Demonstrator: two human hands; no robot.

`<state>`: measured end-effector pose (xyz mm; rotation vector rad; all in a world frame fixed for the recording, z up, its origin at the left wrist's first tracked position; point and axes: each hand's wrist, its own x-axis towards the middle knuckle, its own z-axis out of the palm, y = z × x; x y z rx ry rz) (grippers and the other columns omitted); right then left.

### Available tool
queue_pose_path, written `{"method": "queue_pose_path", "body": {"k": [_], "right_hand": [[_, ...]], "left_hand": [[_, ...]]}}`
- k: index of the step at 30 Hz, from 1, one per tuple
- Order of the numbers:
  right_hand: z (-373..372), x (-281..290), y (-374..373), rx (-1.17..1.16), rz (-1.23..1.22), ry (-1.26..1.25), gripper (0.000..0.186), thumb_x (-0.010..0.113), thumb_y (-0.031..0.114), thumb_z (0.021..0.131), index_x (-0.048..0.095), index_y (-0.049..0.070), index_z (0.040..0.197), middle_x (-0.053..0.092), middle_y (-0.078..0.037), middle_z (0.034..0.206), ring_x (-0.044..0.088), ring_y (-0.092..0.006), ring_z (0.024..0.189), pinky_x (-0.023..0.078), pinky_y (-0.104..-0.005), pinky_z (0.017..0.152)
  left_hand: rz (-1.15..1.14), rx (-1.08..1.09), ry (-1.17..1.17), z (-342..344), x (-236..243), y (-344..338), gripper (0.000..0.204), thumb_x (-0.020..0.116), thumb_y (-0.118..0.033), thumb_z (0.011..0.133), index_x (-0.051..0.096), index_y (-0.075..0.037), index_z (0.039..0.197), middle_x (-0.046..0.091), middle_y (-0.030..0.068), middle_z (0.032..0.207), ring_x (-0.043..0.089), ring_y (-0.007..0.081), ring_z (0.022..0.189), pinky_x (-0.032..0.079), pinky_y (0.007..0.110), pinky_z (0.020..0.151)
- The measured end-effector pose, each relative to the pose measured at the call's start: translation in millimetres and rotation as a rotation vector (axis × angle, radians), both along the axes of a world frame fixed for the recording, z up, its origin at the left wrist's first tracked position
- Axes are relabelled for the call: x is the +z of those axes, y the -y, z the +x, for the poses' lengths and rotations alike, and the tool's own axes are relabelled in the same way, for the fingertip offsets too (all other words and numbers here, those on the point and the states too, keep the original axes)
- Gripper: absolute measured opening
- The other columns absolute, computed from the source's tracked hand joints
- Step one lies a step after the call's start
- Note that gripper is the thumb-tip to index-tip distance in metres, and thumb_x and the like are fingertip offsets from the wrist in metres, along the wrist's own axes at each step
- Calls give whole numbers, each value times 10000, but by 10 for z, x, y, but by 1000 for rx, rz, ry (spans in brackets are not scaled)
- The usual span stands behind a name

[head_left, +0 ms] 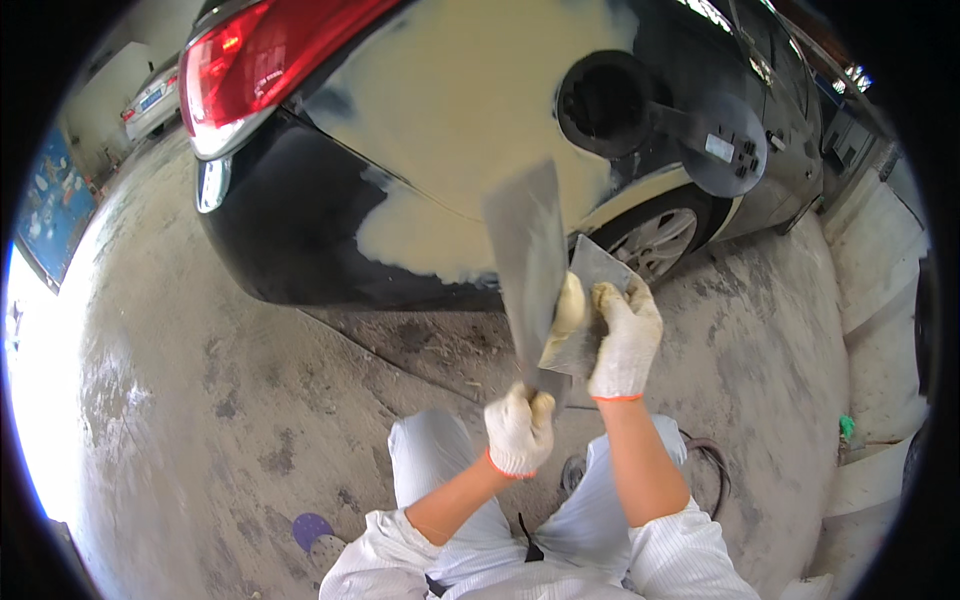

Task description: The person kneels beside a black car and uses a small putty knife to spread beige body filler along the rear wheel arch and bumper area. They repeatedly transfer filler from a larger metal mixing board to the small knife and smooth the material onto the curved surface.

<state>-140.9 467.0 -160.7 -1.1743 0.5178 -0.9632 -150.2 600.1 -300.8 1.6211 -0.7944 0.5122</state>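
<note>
My gloved left hand point(518, 430) is closed on the lower end of a long grey metal putty knife point(525, 240), held upright below the car's patched panel. My gloved right hand point(625, 340) grips a squarer grey spreader point(595, 260) just beside the knife. A lump of yellowish putty point(566, 305) sits on the spreader, against the long blade. Behind the tools is a black car's rear corner point(270, 220) with broad cream filler point(450, 100), a red tail light point(235, 70) and an open fuel flap point(723, 150).
The rear wheel point(660, 240) is right of the tools. A hose point(375, 358) crosses the dusty concrete floor point(190, 380). Sanding discs point(312, 532) lie at lower left. A blue panel point(50, 205) and another car point(150, 105) stand left; pale sheeting point(870, 300) lines the right side.
</note>
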Motion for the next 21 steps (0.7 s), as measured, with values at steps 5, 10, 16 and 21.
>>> {"method": "queue_pose_path", "body": {"k": [5,10,16,21], "right_hand": [[-208,451,-119,0,-230,133,362,694,61,1029,674,-52,1372,744,-50,1122,675,-143,931,548,-274,863],[-539,307,-510,89,-1224,19,312,751,12,999,769,-52,1304,805,-148,1228,780,-231,971,629,-351,885],[-487,-292,-756,424,-729,-141,533,822,-31,903,722,14,1425,808,-163,1256,813,-328,1031,671,-422,905],[-399,-231,-319,311,-1418,-281,613,739,-68,940,656,48,1536,815,-176,1242,821,-263,1045,649,-373,884]], "left_hand": [[-13,5,-122,-103,-162,-220,126,607,-89,1065,614,36,1050,702,207,773,679,432,621,538,488,594],[-181,123,-524,-28,128,-430,191,577,-132,1102,569,49,1043,698,174,743,681,336,589,535,440,574],[-380,219,-453,256,541,-627,203,561,-127,1120,567,68,1063,651,127,754,621,214,628,520,391,609],[-341,370,-452,653,576,-794,181,514,-94,1156,584,70,1124,655,90,858,593,136,779,510,325,691]]}}
